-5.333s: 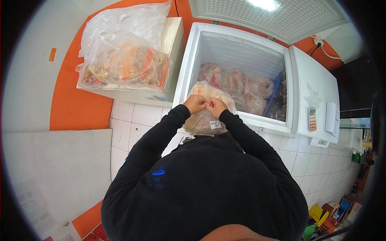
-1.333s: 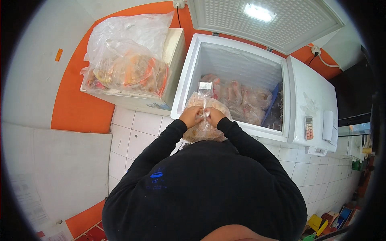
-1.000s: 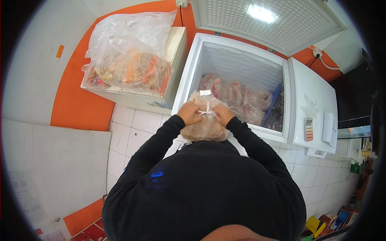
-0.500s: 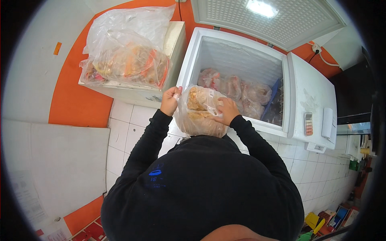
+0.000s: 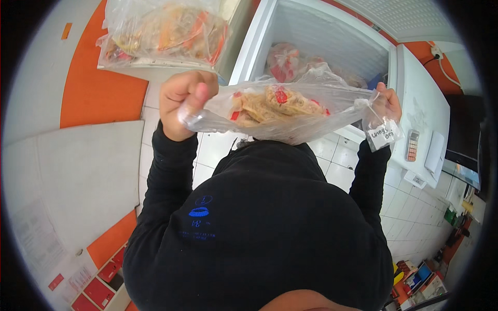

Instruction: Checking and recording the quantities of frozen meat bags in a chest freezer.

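Note:
A clear plastic bag (image 5: 311, 124) is stretched wide in front of my chest, its mouth pulled out to both sides. Inside it lie pale brown pieces of food (image 5: 280, 106) with red bits on their wrapping. My left hand (image 5: 188, 101) is closed in a fist round the bag's left end. At the other end my right hand (image 5: 388, 103) grips the bunched plastic, where a small clear pouch with a handwritten white label (image 5: 384, 133) hangs. Part of the right hand's fingers is hidden by the plastic.
Behind the bag an open chest freezer (image 5: 324, 39) holds several bagged frozen packs (image 5: 284, 61). A large filled plastic bag (image 5: 166, 33) rests on a white surface at the far left. On the freezer's right-hand top lies a calculator-like device (image 5: 412, 145) beside a white pad (image 5: 434, 153).
Both hands have risen and spread far apart, drawing the bag's mouth wide open. My right hand has left the bag's side for its right end. The labelled pouch now shows there.

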{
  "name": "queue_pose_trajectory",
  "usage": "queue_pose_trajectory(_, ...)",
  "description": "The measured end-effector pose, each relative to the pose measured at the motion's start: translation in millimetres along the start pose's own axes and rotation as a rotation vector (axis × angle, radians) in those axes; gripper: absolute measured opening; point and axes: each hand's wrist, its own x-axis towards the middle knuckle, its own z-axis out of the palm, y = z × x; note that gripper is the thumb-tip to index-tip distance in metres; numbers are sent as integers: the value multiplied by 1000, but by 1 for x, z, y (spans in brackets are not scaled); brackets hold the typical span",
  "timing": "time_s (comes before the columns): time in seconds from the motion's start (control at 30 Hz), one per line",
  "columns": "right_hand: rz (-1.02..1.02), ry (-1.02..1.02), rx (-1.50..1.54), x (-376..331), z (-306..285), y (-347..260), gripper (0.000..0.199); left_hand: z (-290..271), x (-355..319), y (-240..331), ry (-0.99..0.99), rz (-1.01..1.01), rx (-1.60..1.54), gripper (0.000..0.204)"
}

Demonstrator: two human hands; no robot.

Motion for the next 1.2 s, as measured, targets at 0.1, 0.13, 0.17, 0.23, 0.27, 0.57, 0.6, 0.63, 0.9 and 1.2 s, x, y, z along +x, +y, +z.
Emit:
queue_pose_trajectory(0.1,-116,-69,-189,4,-1,-16,35,6,-6,2,113,-32,88,42)
queue_pose_trajectory(0.13,-51,-2,-201,4,2,-25,36,7,-8,7,98,86,165,42)
queue_pose_trajectory(0.17,13,65,-221,3,5,-35,38,10,-9,13,81,203,235,43)
queue_pose_trajectory(0.23,-2,49,-97,0,10,-63,38,13,-5,19,123,226,336,52)
queue_pose_trajectory(0.27,4,-9,-22,-1,10,-72,38,8,-1,14,50,372,451,57)
queue_pose_trajectory(0.57,-97,-462,-300,-16,-8,6,39,17,-26,-11,-412,241,754,70)
queue_pose_trajectory(0.6,-96,-458,-204,-16,-13,5,39,16,-29,-12,-380,254,778,69)
queue_pose_trajectory(0.63,-94,-447,-108,-17,-16,3,39,13,-31,-13,-352,269,799,68)
queue_pose_trajectory(0.9,-458,-346,128,-17,-6,-88,17,15,-28,-18,-321,286,707,67)
queue_pose_trajectory(1.2,-329,-1326,-539,-109,127,5,15,21,-20,-29,-267,365,648,70)
